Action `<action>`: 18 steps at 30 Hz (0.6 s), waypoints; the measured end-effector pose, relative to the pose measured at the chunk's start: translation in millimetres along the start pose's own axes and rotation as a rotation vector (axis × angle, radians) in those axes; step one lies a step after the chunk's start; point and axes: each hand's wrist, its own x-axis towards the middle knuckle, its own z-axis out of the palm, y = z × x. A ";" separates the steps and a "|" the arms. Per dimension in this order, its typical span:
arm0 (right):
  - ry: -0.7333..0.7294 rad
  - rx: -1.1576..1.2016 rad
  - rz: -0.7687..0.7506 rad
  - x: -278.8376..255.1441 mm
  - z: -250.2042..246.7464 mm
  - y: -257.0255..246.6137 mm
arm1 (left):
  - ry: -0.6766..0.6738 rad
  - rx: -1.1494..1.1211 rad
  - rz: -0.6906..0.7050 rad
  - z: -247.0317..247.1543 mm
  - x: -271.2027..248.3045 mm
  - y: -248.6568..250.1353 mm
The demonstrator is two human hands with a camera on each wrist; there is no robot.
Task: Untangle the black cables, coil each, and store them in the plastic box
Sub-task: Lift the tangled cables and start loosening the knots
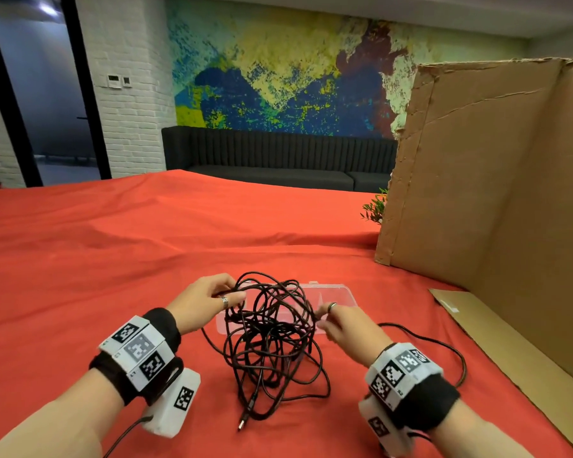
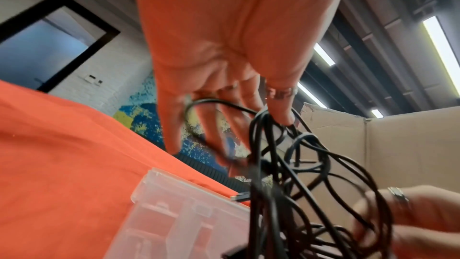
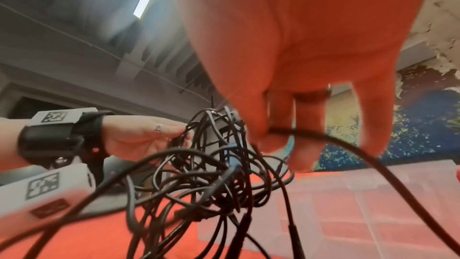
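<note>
A tangle of black cables [image 1: 272, 338] is lifted partly off the red cloth, its lower loops and a plug end [image 1: 243, 423] trailing on the cloth. My left hand [image 1: 209, 300] grips the top strands of the black cables [image 2: 271, 145] on the left side, fingers curled through the loops. My right hand [image 1: 339, 320] pinches one strand of the black cables [image 3: 293, 132] on the right side. The clear plastic box [image 1: 336, 294] lies closed on the cloth just behind the tangle, partly hidden by it; the plastic box [image 2: 179, 218] shows its dividers.
A tall cardboard screen [image 1: 490, 180] stands at the right, with a flat cardboard sheet [image 1: 510, 345] at its foot. A loose black cable [image 1: 450, 352] runs past my right wrist. The red cloth [image 1: 146, 246] stretches away to the left and behind.
</note>
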 end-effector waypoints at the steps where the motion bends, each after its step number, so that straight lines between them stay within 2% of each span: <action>1: 0.084 0.006 -0.026 -1.6 -3.8 -0.5 | -0.007 -0.078 0.001 2.9 -1.2 2.5; 5: 0.341 0.100 -0.152 -4.9 -20.3 -5.5 | 0.025 -0.339 -0.044 9.5 -3.3 16.4; 8: 0.463 0.130 -0.241 -2.6 -27.5 -11.0 | 0.031 -0.377 -0.057 12.1 -4.7 26.6; 13: 0.565 -0.134 -0.363 -0.3 -25.3 -18.5 | 0.042 -0.407 -0.066 12.8 -7.9 32.8; 18: 0.668 -0.345 -0.324 3.8 -45.2 -20.8 | -0.031 -0.421 -0.086 9.7 -9.0 34.3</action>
